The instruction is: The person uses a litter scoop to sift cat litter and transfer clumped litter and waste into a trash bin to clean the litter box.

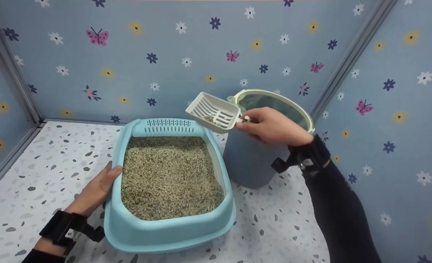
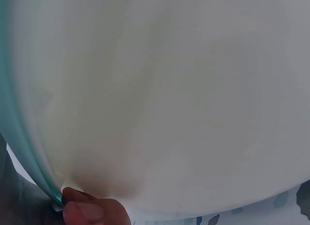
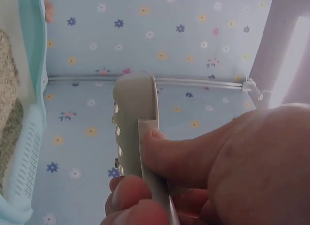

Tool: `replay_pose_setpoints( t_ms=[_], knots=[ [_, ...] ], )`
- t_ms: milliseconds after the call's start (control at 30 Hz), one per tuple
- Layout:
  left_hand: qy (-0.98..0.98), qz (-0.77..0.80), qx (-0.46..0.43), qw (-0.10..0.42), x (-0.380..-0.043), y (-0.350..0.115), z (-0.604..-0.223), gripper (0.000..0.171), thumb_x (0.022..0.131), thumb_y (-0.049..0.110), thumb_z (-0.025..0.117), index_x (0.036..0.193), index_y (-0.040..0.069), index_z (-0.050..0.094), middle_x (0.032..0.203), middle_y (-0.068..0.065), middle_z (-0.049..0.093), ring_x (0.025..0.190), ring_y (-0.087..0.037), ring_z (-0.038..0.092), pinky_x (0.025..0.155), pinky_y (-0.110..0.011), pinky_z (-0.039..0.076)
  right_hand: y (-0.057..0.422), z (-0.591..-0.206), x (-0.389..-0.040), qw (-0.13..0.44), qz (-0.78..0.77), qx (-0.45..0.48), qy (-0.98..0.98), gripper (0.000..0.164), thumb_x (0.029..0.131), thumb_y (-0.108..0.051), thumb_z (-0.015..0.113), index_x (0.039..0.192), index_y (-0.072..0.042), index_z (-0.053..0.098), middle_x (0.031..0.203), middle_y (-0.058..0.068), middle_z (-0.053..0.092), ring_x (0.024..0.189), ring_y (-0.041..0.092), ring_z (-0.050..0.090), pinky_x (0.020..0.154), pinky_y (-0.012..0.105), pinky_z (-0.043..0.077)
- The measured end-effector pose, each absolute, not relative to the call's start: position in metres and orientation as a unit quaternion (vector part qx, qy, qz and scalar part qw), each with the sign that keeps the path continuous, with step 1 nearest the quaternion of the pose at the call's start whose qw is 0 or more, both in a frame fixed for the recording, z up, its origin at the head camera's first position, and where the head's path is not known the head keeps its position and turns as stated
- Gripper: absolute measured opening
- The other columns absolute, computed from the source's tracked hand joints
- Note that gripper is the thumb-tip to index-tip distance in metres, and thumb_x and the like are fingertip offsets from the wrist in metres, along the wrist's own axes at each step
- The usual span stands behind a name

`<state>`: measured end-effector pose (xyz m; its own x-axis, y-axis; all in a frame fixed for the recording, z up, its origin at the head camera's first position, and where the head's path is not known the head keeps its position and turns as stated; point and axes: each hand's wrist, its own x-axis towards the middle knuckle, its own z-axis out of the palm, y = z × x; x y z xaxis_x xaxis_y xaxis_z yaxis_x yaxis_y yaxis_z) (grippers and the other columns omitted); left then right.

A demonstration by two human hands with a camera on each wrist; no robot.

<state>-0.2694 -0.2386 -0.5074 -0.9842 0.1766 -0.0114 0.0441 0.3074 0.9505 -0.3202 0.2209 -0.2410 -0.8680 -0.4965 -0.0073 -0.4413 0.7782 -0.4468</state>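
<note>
My right hand (image 1: 272, 126) grips the handle of a white slotted litter scoop (image 1: 205, 101), raised beside the bin and above the far right corner of the litter box. A few small clumps (image 1: 209, 118) lie in the scoop. In the right wrist view the thumb (image 3: 167, 150) presses along the scoop's handle, with fingers curled beneath. The light blue litter box (image 1: 161, 235) holds greyish-tan litter (image 1: 172, 175). At its left side, my left hand (image 1: 95, 190) holds the rim, and its fingertips (image 2: 94, 213) show at the edge in the left wrist view.
Right of the box stands a grey-blue bin (image 1: 250, 160) with a cream rim and a greenish liner (image 1: 270, 102). Flowered blue panels (image 1: 186, 44) close in the back and sides. The speckled white surface (image 1: 55, 160) lies under everything.
</note>
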Motion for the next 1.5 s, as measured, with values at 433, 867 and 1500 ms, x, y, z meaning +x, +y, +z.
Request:
replay_pose_setpoints(
  t_ms=[433,867,1500],
  knots=[
    [0.8,0.593,0.063,0.071,-0.268,-0.237,-0.507,0.09,0.117,0.06,0.031,0.178,0.007,-0.008,0.177,-0.039,0.009,0.157,-0.059,0.03,0.121,-0.071,0.036,0.289,-0.224,-0.354,0.0,-0.221,-0.092,0.971,0.044,0.111,-0.049,0.069,0.097,-0.008,0.073,0.067,-0.002,0.058,0.055,0.011,0.048,0.052,0.029,0.042],
    [0.803,0.59,0.058,0.063,-0.267,-0.238,-0.509,0.086,0.117,0.061,0.032,0.18,0.014,-0.004,0.166,-0.043,0.032,0.137,-0.055,0.054,0.101,-0.052,0.055,0.306,-0.239,-0.366,-0.023,-0.173,-0.047,0.984,0.039,0.112,-0.041,0.068,0.092,-0.007,0.072,0.074,0.002,0.065,0.06,0.015,0.054,0.057,0.034,0.047],
    [0.79,0.606,0.082,0.046,-0.269,-0.239,-0.506,0.08,0.118,0.057,0.033,0.181,0.019,-0.001,0.16,-0.035,0.041,0.125,-0.043,0.061,0.089,-0.038,0.054,0.306,-0.265,-0.367,-0.239,0.034,-0.105,0.965,0.017,0.092,0.006,0.066,0.092,-0.002,0.081,0.076,0.015,0.073,0.061,0.035,0.059,0.051,0.059,0.052]
  ],
)
